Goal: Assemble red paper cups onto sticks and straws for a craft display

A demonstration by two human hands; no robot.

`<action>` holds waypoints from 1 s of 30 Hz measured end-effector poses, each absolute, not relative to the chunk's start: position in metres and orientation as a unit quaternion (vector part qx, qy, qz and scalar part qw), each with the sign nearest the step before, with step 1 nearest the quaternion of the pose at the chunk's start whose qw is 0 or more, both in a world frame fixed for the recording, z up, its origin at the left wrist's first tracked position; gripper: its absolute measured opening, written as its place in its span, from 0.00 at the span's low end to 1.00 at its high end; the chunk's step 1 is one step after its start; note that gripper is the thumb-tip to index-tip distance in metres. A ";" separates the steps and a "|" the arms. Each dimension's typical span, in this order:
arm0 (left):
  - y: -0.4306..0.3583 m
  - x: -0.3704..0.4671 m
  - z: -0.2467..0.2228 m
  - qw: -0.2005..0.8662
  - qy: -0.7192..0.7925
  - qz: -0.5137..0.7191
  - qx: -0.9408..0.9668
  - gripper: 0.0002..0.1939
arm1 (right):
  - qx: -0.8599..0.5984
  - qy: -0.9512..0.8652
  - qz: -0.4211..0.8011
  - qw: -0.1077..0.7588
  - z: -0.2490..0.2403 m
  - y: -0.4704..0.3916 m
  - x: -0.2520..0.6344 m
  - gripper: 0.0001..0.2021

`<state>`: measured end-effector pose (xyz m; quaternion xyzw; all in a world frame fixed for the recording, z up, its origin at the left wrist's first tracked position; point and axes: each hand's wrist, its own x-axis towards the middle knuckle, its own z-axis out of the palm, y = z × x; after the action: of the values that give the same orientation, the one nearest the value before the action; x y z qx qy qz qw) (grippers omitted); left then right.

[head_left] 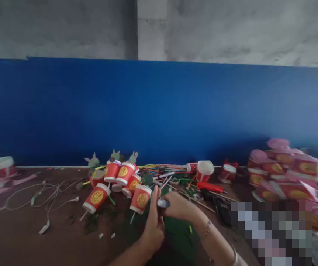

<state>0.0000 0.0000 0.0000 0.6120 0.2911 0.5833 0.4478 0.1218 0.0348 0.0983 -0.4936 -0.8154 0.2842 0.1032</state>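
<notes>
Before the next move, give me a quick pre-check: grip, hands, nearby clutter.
1. Grey object gripped by right hand: ok, end sticks out of the fist.
2. Left hand contents known: cannot tell, its grasp is hidden and blurred.
3. Nearest red cup clear of left hand: cannot tell, they look very close.
4. Red-handled tool out of the way: ok, lies right of the hands.
5. White cable clear of both hands: ok, off to the left.
6. Tabletop free of scraps: not ok, small white bits and a yellow one.
</notes>
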 end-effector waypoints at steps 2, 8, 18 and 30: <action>0.000 0.000 0.001 0.451 0.289 0.583 0.611 0.39 | -0.475 -0.820 0.301 0.105 0.097 0.035 0.121 0.05; 0.003 0.001 0.007 0.491 0.301 0.594 0.562 0.34 | -0.430 -0.825 0.334 0.154 0.101 0.036 0.127 0.03; 0.000 0.004 0.026 0.407 0.464 0.561 0.551 0.16 | -0.476 -0.788 0.320 0.226 0.113 0.041 0.150 0.04; 0.004 0.001 0.022 0.377 0.461 0.563 0.573 0.14 | -0.509 -0.781 0.298 0.207 0.110 0.040 0.142 0.07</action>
<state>0.0009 0.0045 0.0223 0.5734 0.4608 0.5626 0.3774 0.1420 0.0401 0.1095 -0.5089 -0.7805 0.2982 0.2071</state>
